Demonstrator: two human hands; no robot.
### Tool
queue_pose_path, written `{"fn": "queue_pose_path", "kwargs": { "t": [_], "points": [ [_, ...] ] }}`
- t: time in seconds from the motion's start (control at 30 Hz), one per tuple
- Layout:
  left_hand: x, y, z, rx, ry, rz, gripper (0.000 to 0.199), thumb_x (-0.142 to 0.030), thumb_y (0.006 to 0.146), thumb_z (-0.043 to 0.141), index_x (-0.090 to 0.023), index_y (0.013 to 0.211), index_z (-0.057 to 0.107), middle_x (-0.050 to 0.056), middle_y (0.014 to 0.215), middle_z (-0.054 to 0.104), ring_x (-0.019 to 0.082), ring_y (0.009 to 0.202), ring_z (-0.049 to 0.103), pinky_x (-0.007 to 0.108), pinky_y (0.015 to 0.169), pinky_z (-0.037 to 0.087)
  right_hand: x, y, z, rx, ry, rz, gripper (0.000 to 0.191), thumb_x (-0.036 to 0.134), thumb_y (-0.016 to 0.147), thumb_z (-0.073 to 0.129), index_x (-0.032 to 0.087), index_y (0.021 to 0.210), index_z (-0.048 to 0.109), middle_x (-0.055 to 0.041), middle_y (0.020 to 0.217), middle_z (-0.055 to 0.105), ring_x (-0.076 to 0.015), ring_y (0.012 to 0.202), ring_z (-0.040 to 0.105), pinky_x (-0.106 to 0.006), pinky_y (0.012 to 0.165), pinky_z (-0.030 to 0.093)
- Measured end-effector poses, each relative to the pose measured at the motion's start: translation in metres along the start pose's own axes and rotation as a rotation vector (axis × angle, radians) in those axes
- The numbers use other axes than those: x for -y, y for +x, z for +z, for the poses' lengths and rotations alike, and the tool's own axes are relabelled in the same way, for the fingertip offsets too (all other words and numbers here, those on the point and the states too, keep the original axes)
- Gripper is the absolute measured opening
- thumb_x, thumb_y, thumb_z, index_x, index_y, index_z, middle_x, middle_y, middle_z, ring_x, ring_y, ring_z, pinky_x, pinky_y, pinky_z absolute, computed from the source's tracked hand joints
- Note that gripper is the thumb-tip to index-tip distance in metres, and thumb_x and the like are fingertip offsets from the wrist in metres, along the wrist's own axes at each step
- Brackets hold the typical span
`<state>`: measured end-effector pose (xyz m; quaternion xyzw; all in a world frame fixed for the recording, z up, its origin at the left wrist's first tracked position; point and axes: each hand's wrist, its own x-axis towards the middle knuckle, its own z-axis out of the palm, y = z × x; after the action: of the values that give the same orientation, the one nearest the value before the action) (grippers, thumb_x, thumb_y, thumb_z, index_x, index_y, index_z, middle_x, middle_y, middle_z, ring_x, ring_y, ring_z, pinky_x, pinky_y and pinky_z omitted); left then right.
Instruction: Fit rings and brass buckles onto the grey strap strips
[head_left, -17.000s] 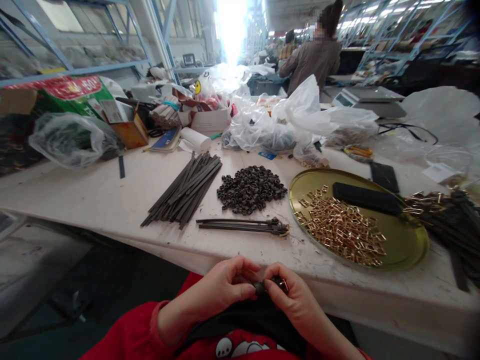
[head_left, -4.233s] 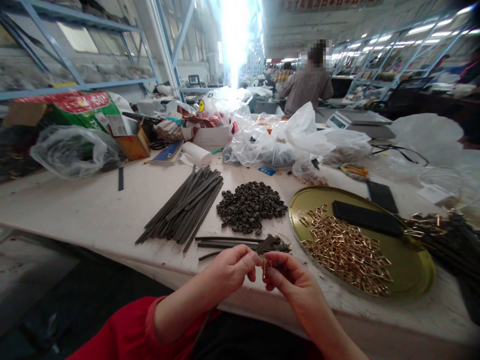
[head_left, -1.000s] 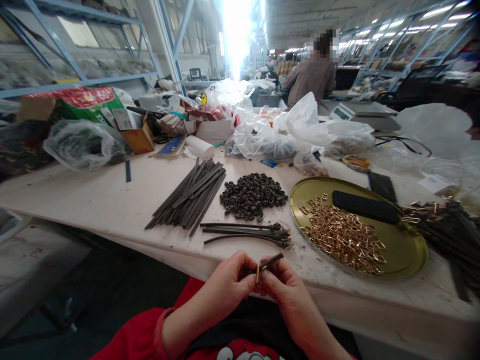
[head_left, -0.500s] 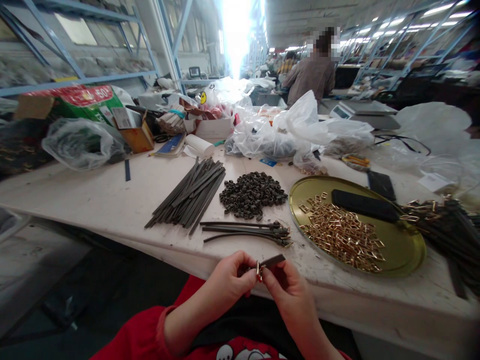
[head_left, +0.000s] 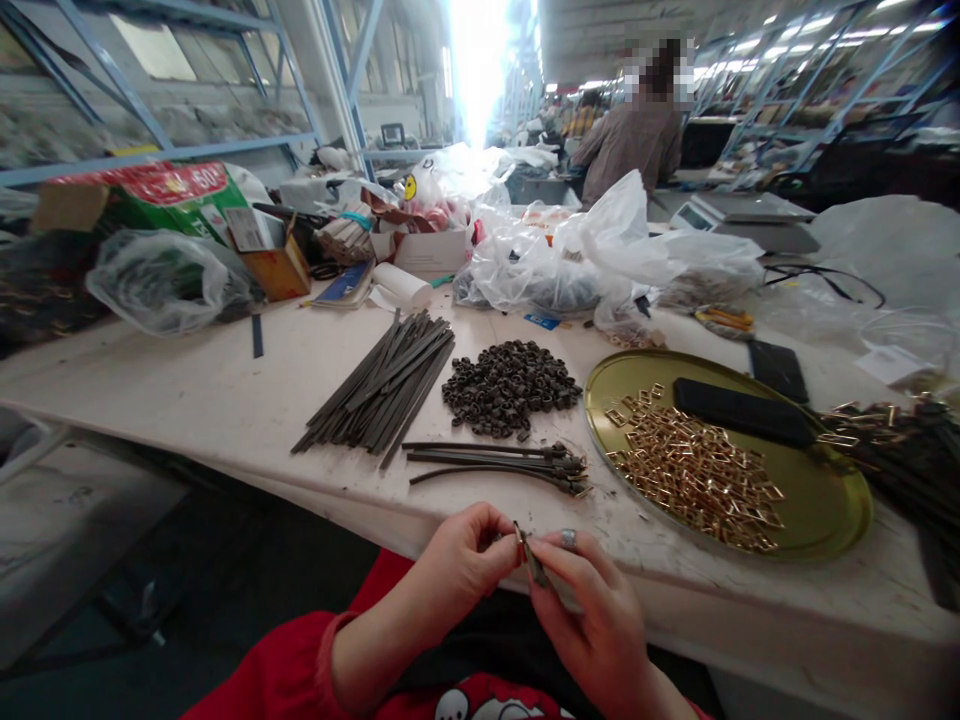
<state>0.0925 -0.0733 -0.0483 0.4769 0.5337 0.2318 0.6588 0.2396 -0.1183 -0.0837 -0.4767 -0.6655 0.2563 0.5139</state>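
Observation:
Near the table's front edge my left hand (head_left: 466, 558) pinches a small gold buckle (head_left: 519, 538) between thumb and fingers. My right hand (head_left: 595, 605), wearing a ring, meets it from the other side, its thumb and fingers closed on a short dark strap (head_left: 535, 568) at the buckle. How the strap sits in the buckle is hidden by my fingers. Just beyond lies a row of dark straps with buckled ends (head_left: 495, 462). Behind them are a pile of small dark loops (head_left: 511, 388) and a stack of flat dark strips (head_left: 375, 390). Many gold buckles (head_left: 697, 475) fill part of a round tray.
The gold-coloured tray (head_left: 832, 525) also holds a long black object (head_left: 742, 412). More dark straps with buckles (head_left: 911, 470) lie at the far right. Plastic bags (head_left: 555, 270), boxes (head_left: 274, 268) and a paper roll (head_left: 401, 287) line the back. A person (head_left: 634, 145) is farther off.
My right hand has turned and dropped slightly, and the strap that pointed up to the right now angles down beside the buckle. My left hand stays nearly in place. The view has shifted slightly.

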Motion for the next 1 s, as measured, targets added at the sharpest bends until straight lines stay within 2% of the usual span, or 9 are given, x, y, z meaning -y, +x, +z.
{"fn": "queue_pose_path", "kwargs": {
  "t": [0.07, 0.2, 0.3, 0.43, 0.73, 0.87, 1.0],
  "points": [
    [0.000, 0.002, -0.001, -0.016, 0.042, 0.011, 0.018, -0.034, 0.068, 0.054, -0.017, 0.069, 0.046, -0.009, 0.052, 0.040, 0.005, 0.045, 0.031, 0.018, 0.042, 0.023, 0.000, 0.003, -0.004, 0.057, 0.078, 0.051, 0.029, 0.016, 0.080, 0.055, 0.031, 0.103, 0.064, -0.0058, 0.087, 0.065, -0.0221, 0.081, 0.059, -0.033, 0.070, 0.046],
    [0.000, 0.004, -0.004, 0.016, 0.112, 0.009, 0.017, -0.033, 0.069, 0.053, -0.017, 0.067, 0.048, -0.007, 0.054, 0.043, 0.007, 0.048, 0.033, 0.019, 0.044, 0.024, 0.001, 0.015, -0.011, 0.178, 0.327, 0.334, 0.016, 0.029, 0.083, 0.055, 0.028, 0.094, 0.066, -0.0022, 0.077, 0.060, -0.0189, 0.075, 0.056, -0.030, 0.068, 0.044],
    [0.001, 0.005, -0.005, 0.012, 0.113, -0.012, 0.019, -0.034, 0.068, 0.054, -0.017, 0.068, 0.047, -0.007, 0.055, 0.042, 0.007, 0.049, 0.033, 0.019, 0.045, 0.024, 0.003, 0.023, -0.012, 0.282, 0.549, 0.540, 0.015, 0.036, 0.074, 0.066, 0.024, 0.083, 0.068, 0.0002, 0.072, 0.054, -0.0159, 0.069, 0.052, -0.027, 0.062, 0.041],
    [0.006, 0.007, -0.004, -0.015, 0.095, 0.035, 0.015, -0.030, 0.068, 0.054, -0.016, 0.068, 0.048, -0.007, 0.056, 0.043, 0.007, 0.051, 0.035, 0.019, 0.048, 0.026, 0.001, 0.026, -0.012, 0.300, 0.769, 0.730, 0.016, 0.032, 0.064, 0.076, 0.022, 0.072, 0.066, 0.0024, 0.068, 0.054, -0.0128, 0.065, 0.049, -0.024, 0.060, 0.038],
    [0.009, 0.003, -0.002, -0.062, 0.157, 0.112, 0.015, -0.031, 0.070, 0.054, -0.016, 0.069, 0.049, -0.005, 0.061, 0.047, 0.010, 0.057, 0.039, 0.020, 0.053, 0.031, 0.003, 0.021, -0.006, 0.169, 0.742, 0.692, 0.014, 0.028, 0.060, 0.077, 0.022, 0.062, 0.066, 0.0023, 0.069, 0.053, -0.0127, 0.068, 0.052, -0.022, 0.061, 0.042],
    [0.013, -0.001, -0.001, -0.056, 0.166, 0.136, 0.015, -0.030, 0.072, 0.054, -0.016, 0.070, 0.050, -0.005, 0.063, 0.047, 0.010, 0.058, 0.040, 0.021, 0.054, 0.031, 0.002, 0.016, -0.008, 0.179, 0.687, 0.697, 0.012, 0.028, 0.064, 0.075, 0.021, 0.062, 0.065, 0.0022, 0.070, 0.053, -0.0126, 0.069, 0.051, -0.022, 0.062, 0.041],
    [0.014, -0.005, 0.001, -0.056, 0.191, 0.162, 0.015, -0.030, 0.074, 0.054, -0.016, 0.072, 0.049, -0.005, 0.062, 0.046, 0.010, 0.059, 0.039, 0.021, 0.054, 0.031, 0.001, 0.012, -0.012, 0.175, 0.530, 0.580, 0.008, 0.027, 0.069, 0.070, 0.022, 0.067, 0.066, 0.0006, 0.075, 0.054, -0.0143, 0.071, 0.052, -0.024, 0.064, 0.043]
  ]
}}
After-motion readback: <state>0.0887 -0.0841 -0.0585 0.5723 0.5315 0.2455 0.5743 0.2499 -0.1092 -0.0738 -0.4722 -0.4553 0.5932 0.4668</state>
